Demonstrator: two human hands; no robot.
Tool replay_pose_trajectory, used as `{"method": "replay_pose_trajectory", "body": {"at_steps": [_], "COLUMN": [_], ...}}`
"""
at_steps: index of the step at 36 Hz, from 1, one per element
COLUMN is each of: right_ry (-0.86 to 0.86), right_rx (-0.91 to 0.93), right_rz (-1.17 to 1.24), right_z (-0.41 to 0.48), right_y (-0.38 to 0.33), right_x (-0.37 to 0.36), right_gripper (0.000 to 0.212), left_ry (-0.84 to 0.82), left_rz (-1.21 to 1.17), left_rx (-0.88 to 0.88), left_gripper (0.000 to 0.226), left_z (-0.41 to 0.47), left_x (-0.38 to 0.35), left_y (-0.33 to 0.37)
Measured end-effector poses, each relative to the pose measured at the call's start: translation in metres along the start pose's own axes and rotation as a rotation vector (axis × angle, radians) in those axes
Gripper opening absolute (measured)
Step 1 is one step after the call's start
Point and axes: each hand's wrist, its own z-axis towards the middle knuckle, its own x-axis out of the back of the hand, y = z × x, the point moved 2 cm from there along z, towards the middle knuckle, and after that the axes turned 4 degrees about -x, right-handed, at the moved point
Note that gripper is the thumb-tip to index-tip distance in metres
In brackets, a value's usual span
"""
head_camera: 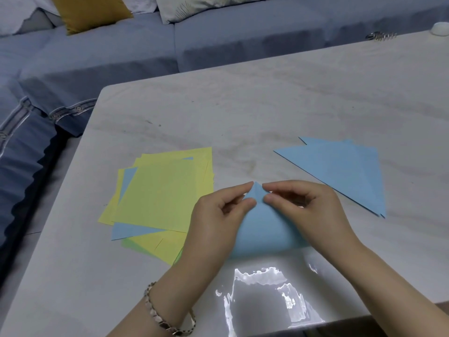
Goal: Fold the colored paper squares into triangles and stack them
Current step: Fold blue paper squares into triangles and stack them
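Note:
A blue paper square (264,229) lies bent over on the table in front of me, its two opposite corners brought together at the top. My left hand (218,220) pinches that joined tip from the left, and my right hand (303,207) pinches it from the right. The lower fold still bulges, uncreased. To the left sits a loose pile of unfolded squares (160,198), mostly yellow with some blue and green edges showing. At the right lies a stack of folded blue triangles (347,171).
The work surface is a pale marble table (243,113) with a glossy glare patch near its front edge. A blue sofa (121,52) with cushions runs behind and left of it. A metal hair clip (381,36) and a white round object (441,28) lie at the far right.

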Motion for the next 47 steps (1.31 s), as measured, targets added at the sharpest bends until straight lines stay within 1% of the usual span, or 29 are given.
{"method": "replay_pose_trajectory", "body": {"at_steps": [4,9,14,18,22,25,28,32,35,36,37,38,40,41,42,44,46,47], "right_ry": [-0.009,-0.027,-0.004,-0.065,-0.109,-0.124,-0.099,-0.055,-0.05,-0.052,-0.054,-0.054,-0.042,-0.034,-0.028,-0.024,-0.023,-0.024], "right_rx": [0.002,0.012,-0.009,-0.041,-0.025,-0.013,-0.016,-0.036,-0.055,-0.064,-0.073,-0.081,-0.091,-0.091,-0.088,-0.076,-0.067,-0.066], "right_rz": [0.011,-0.008,-0.026,-0.083,-0.124,-0.177,-0.239,-0.332,-0.399,-0.426,-0.458,-0.49,-0.538,-0.55,-0.559,-0.565,-0.567,-0.569], "right_z": [0.001,0.002,0.005,0.013,0.023,0.034,0.049,0.069,0.079,0.081,0.083,0.084,0.086,0.086,0.086,0.084,0.083,0.082], "right_y": [0.001,0.002,0.006,0.005,-0.002,-0.002,0.007,0.032,0.051,0.056,0.062,0.068,0.076,0.079,0.081,0.083,0.084,0.084], "right_x": [0.001,0.001,0.002,0.003,0.005,0.005,0.002,-0.005,-0.011,-0.013,-0.015,-0.017,-0.019,-0.02,-0.021,-0.022,-0.022,-0.021], "right_gripper": [0.027,0.028,0.027,0.021,0.009,0.012,0.019,0.017,0.015,0.015,0.015,0.014,0.014,0.014,0.015,0.015,0.016,0.016], "left_ry": [0.0,0.003,0.021,0.03,0.018,0.042,0.056,-0.048,-0.095,-0.094,-0.072,-0.034,0.01,-0.019,-0.085,-0.228,-0.334,-0.373], "left_rz": [0.031,0.103,0.114,0.087,0.067,0.092,0.188,0.38,0.551,0.622,0.709,0.799,0.884,0.898,0.904,0.918,0.949,0.966], "left_rx": [-0.013,-0.023,-0.077,-0.097,-0.12,-0.124,-0.08,0.042,0.081,0.063,-0.006,-0.113,-0.339,-0.432,-0.501,-0.558,-0.522,-0.499], "left_gripper": [0.033,0.023,0.022,0.024,0.024,0.021,0.025,0.042,0.045,0.044,0.041,0.038,0.037,0.037,0.038,0.044,0.057,0.057], "left_z": [0.001,0.003,0.006,0.01,0.013,0.019,0.029,0.04,0.044,0.044,0.043,0.042,0.036,0.031,0.026,0.018,0.013,0.01], "left_x": [0.0,-0.001,-0.005,-0.007,-0.01,-0.012,-0.014,-0.018,-0.018,-0.018,-0.018,-0.02,-0.028,-0.034,-0.041,-0.051,-0.056,-0.057], "left_y": [-0.002,-0.007,-0.01,-0.011,-0.008,-0.01,-0.017,-0.039,-0.059,-0.064,-0.068,-0.071,-0.078,-0.081,-0.085,-0.087,-0.092,-0.094]}}
